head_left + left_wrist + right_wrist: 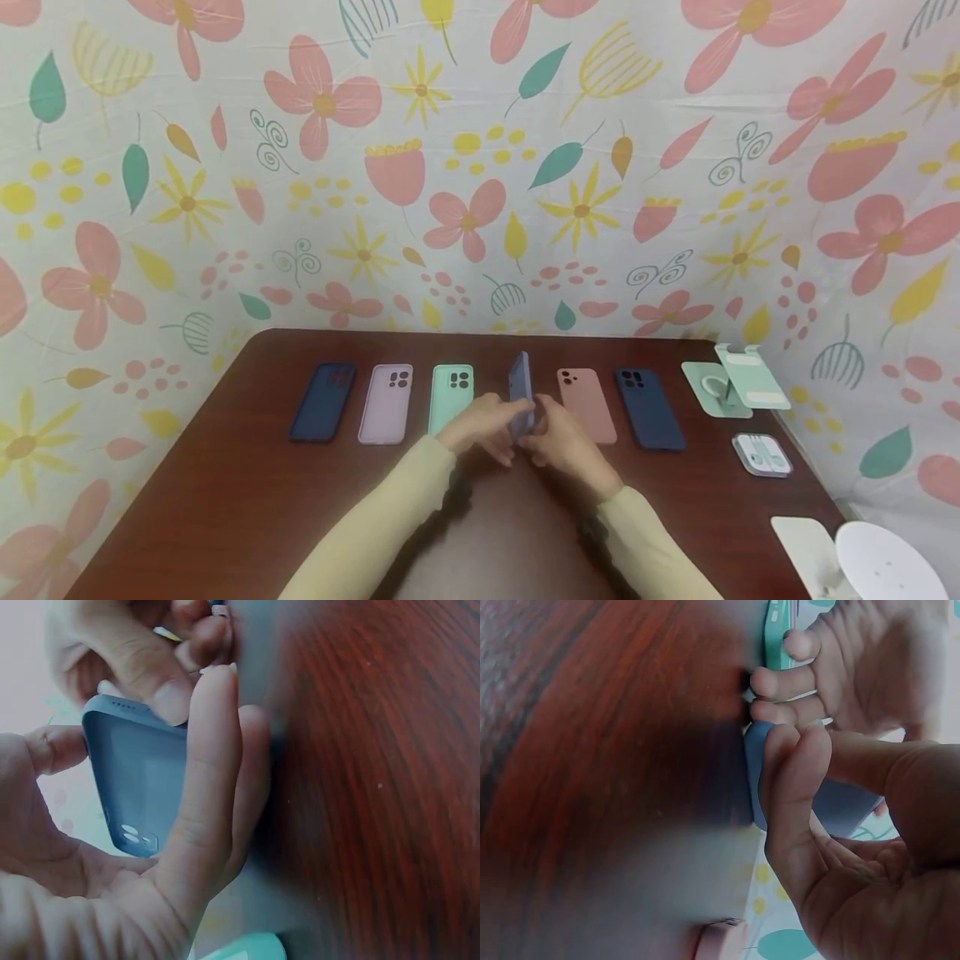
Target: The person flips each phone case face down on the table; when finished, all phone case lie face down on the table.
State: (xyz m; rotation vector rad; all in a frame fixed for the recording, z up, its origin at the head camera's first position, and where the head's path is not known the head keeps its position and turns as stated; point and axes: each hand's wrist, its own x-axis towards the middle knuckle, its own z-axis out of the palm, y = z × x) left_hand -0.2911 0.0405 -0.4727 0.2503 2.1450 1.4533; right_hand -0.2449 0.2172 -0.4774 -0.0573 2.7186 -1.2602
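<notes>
You seem to be working at the rim of the grey-blue case (519, 379), held on edge above the tabletop (210, 517) between the mint case (452, 383) and pink case (590, 412). Your left hand (483, 423) and right hand (566, 446) both grip it, fingers curled. Next likely calls for steady pressure from both. No writing or brand is readable.
</notes>
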